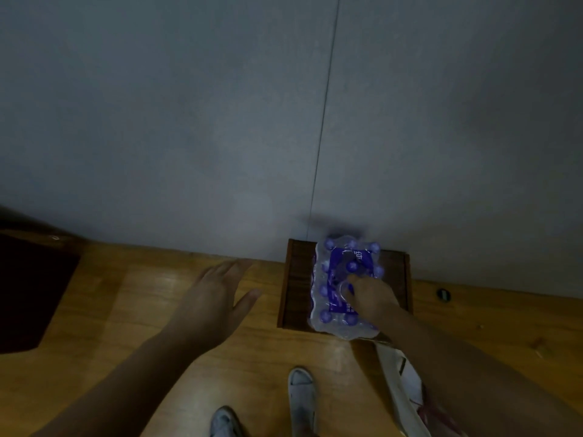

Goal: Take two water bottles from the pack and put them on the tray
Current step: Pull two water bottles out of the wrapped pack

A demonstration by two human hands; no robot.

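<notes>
A shrink-wrapped pack of water bottles with purple caps and a purple label stands on a dark wooden tray set on the floor against the wall. My right hand rests on top of the pack, fingers curled around a bottle near its middle. Whether the bottle is lifted out of the wrap is unclear. To the left, my left hand hovers over the floor with fingers spread and holds nothing.
The floor is glossy wood. A grey wall rises right behind the tray. A dark mat lies at the far left. My shoes are at the bottom, a light bag hangs beside my right arm.
</notes>
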